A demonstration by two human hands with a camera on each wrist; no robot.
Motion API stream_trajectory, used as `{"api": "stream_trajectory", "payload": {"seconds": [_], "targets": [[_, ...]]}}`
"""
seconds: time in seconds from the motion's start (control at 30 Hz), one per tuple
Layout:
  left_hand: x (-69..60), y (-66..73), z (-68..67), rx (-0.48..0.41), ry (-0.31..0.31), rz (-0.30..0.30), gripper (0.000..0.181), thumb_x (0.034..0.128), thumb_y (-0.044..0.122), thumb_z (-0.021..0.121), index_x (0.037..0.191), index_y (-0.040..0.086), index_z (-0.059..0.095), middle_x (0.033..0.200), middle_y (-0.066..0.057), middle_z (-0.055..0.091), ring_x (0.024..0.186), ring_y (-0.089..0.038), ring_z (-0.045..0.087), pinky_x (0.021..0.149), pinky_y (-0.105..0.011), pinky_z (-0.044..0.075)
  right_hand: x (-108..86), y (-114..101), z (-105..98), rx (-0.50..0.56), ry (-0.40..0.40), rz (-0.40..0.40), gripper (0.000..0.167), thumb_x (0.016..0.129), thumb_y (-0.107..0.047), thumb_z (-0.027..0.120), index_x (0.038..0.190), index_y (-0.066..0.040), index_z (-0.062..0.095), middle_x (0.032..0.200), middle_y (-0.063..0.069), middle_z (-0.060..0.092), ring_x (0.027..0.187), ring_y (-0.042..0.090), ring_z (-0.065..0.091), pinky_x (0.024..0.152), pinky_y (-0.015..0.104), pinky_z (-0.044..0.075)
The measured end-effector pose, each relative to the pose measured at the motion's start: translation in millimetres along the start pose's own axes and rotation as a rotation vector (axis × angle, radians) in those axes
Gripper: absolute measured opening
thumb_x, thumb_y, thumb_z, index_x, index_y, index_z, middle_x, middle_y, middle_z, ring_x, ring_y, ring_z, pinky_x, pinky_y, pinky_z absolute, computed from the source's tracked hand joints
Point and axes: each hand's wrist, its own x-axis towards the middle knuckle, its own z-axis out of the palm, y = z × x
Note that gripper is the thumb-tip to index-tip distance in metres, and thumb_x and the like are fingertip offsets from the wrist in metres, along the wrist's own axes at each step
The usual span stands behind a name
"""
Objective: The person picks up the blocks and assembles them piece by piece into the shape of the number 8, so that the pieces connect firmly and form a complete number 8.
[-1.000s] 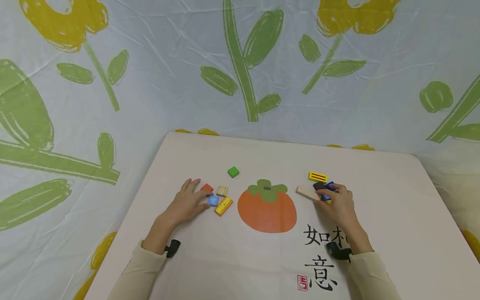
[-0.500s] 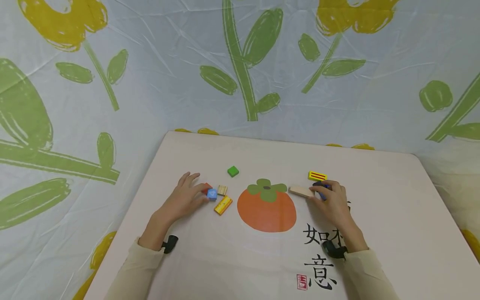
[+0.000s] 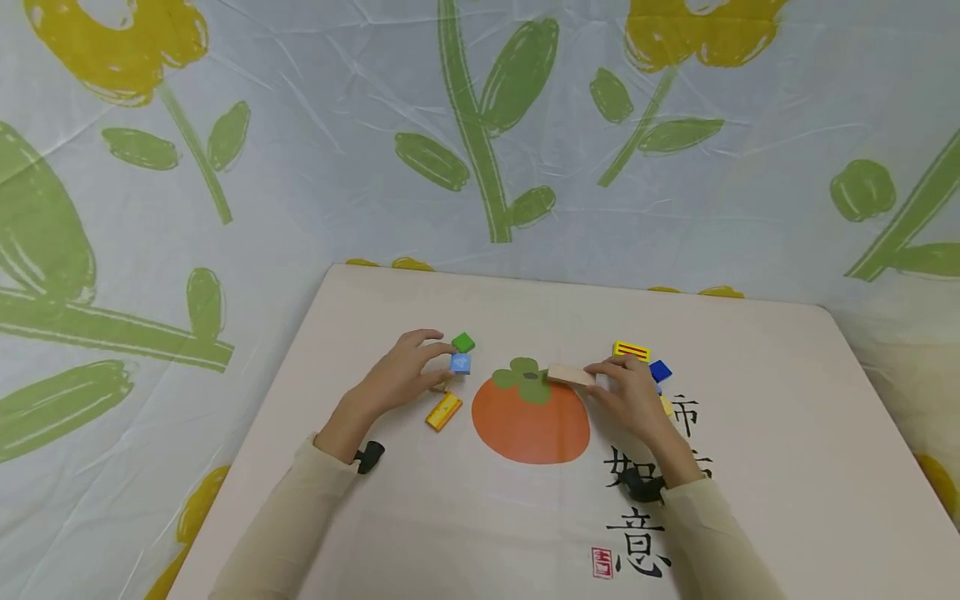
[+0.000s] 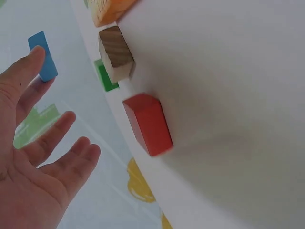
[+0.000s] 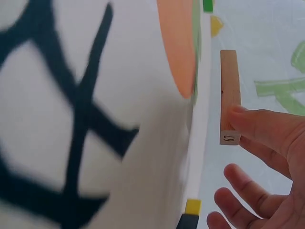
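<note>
Between thumb and forefinger, my left hand pinches a small blue block; the left wrist view shows the blue block held off the table, other fingers spread. Below it lie a red block and a striped wooden block. My right hand pinches one end of a long plain wooden block over the printed persimmon's top. In the right wrist view the wooden block is clear of the table, with a number on its near end.
A green block lies just behind the blue one, and a yellow-orange block lies in front. Beyond my right hand are a yellow block with red stripes and a blue block. A flowered cloth stands behind the table.
My left hand has lifted the blue block and moved right and away with it. My right hand has carried the wooden block left, away from the blocks on the right.
</note>
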Motion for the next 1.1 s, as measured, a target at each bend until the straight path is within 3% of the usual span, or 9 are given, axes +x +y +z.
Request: {"api": "stream_trajectory", "payload": {"seconds": [0.13, 0.37, 0.47, 0.77, 1.1], "targets": [[15.9, 7.0, 3.5, 0.004, -0.017, 0.001, 0.038, 0.0959, 0.036, 0.069, 0.13, 0.019, 0.067, 0.148, -0.009, 0.045, 0.139, -0.032, 0.034, 0.106, -0.05, 0.039, 5.1, -6, 5, 0.023, -0.025, -0.023, 0.025, 0.083, -0.003, 0.081, 0.107, -0.001, 0.075, 0.11, 0.02, 0.061, 0.108, 0.039, 0.049, 0.09, 0.054, 0.041], [42.5, 17.5, 8.1, -0.005, -0.05, -0.003, 0.039, 0.0956, 0.041, 0.068, 0.132, 0.025, 0.066, 0.148, -0.007, 0.043, 0.14, -0.03, 0.03, 0.105, -0.05, 0.04, 12.9, -15, 13, 0.064, -0.155, 0.084, 0.025, 0.09, -0.01, 0.075, 0.115, -0.007, 0.074, 0.118, 0.019, 0.055, 0.114, 0.037, 0.047, 0.092, 0.055, 0.045], [51.9, 20.6, 11.0, -0.003, -0.072, -0.004, 0.039, 0.0953, 0.04, 0.069, 0.132, 0.025, 0.066, 0.148, -0.007, 0.043, 0.14, -0.03, 0.029, 0.106, -0.049, 0.04, 17.5, -17, 18, 0.068, -0.164, 0.056, 0.025, 0.089, -0.01, 0.077, 0.113, -0.006, 0.075, 0.115, 0.019, 0.056, 0.111, 0.037, 0.048, 0.089, 0.054, 0.045], [69.6, 24.0, 21.6, -0.029, -0.147, 0.007, 0.036, 0.0937, 0.036, 0.072, 0.127, 0.023, 0.071, 0.146, -0.011, 0.047, 0.138, -0.034, 0.032, 0.109, -0.051, 0.034, 24.0, -16, 27, 0.04, -0.203, 0.048, 0.025, 0.086, -0.012, 0.08, 0.111, -0.006, 0.076, 0.114, 0.021, 0.057, 0.109, 0.04, 0.049, 0.086, 0.052, 0.044], [82.9, 32.4, 30.0, 0.052, -0.171, 0.029, 0.035, 0.0929, 0.034, 0.073, 0.124, 0.019, 0.073, 0.136, -0.009, 0.056, 0.131, -0.031, 0.041, 0.108, -0.046, 0.036, 26.1, -18, 29, -0.009, -0.211, 0.067, 0.027, 0.086, -0.016, 0.08, 0.112, -0.01, 0.076, 0.116, 0.022, 0.057, 0.106, 0.04, 0.049, 0.082, 0.05, 0.04]]}}
